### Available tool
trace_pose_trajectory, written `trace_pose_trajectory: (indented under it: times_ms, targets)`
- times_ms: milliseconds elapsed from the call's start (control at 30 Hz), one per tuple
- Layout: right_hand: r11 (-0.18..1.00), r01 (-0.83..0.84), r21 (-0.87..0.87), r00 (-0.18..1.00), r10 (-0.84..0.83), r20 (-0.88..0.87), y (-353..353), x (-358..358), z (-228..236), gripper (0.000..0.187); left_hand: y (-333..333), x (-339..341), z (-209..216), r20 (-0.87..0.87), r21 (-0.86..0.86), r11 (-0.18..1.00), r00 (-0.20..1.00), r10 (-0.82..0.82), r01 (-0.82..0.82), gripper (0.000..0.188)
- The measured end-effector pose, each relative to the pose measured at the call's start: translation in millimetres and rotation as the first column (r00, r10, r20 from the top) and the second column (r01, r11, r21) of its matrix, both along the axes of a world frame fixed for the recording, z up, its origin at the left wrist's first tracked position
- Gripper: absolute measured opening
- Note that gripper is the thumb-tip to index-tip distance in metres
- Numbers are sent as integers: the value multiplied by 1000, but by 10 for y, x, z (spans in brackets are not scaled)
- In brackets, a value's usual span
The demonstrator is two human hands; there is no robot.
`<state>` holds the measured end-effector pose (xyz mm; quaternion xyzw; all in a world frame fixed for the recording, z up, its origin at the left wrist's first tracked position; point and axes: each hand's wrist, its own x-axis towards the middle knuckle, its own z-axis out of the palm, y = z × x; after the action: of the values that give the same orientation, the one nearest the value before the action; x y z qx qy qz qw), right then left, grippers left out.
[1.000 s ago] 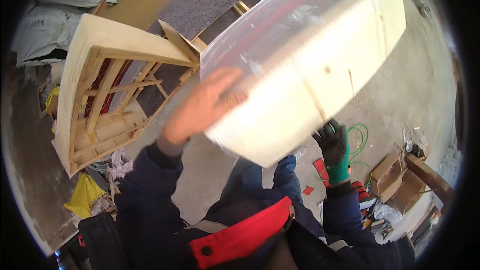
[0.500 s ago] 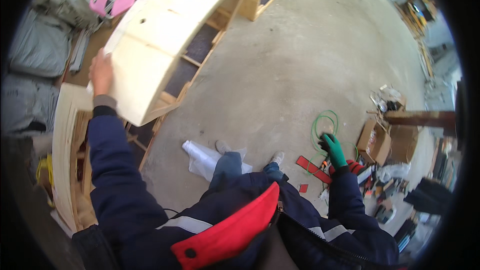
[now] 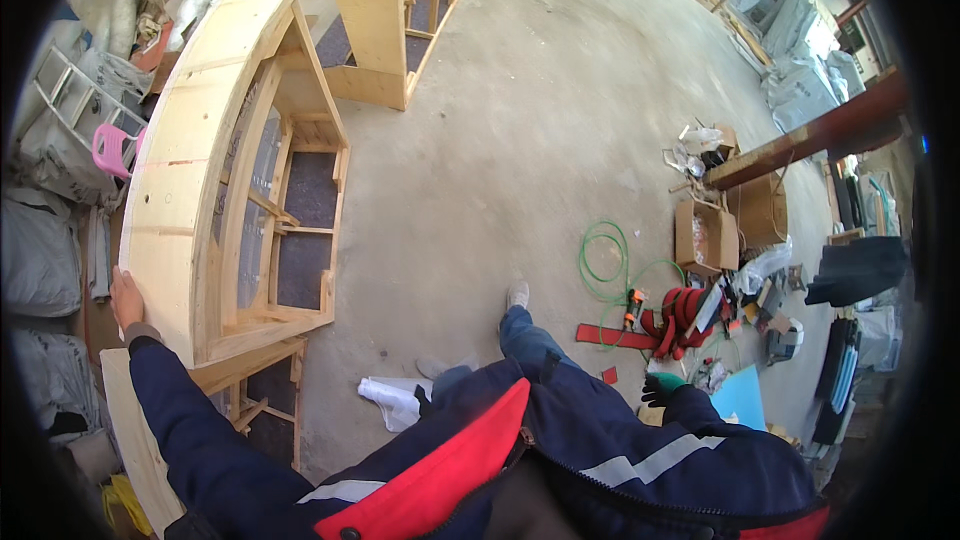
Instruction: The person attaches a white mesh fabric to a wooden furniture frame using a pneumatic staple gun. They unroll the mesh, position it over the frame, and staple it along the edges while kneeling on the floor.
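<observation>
Have bare L hand (image 3: 125, 302) on outer edge of curved wood frame (image 3: 165, 202) standing at L, w/ braces (image 3: 308, 230) in & R-facing side uncovered, can't tell progress beyond that, nor if L fingers grip or those of gloved R hand (image 3: 660, 389) sit wide/narrow.

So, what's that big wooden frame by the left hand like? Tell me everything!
The wooden frame looks pale, with a broad, curved outer board marked by a dark knot. Inside are bars and open gaps, with dark grey showing through. It stands on the person's left, its long side running away from them. The bare left hand touches its outer edge at the near end. That end overlaps a second frame in view; contact is unclear.
</observation>
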<state>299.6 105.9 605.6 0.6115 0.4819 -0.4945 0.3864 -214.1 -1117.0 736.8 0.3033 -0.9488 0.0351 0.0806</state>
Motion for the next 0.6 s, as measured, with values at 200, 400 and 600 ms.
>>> trace_pose_trajectory:
  times_ms: [200, 400, 600]
  targets:
    - [982, -163, 91, 986, 164, -2, 466, -1453, -579, 44, -132, 332, 20, -5, 153, 979, 991, -136, 135, 60]
    - [905, -395, 160, 858, 425, -287, 517, -3913, -1277, 27, 698, 818, 340, 44, 438, 897, 998, 47, -61, 57]
    - [926, -368, 84, 592, 303, -747, 113, -6214, -213, 45, 2477, 715, 731, -167, 398, 914, 973, 160, -82, 45]
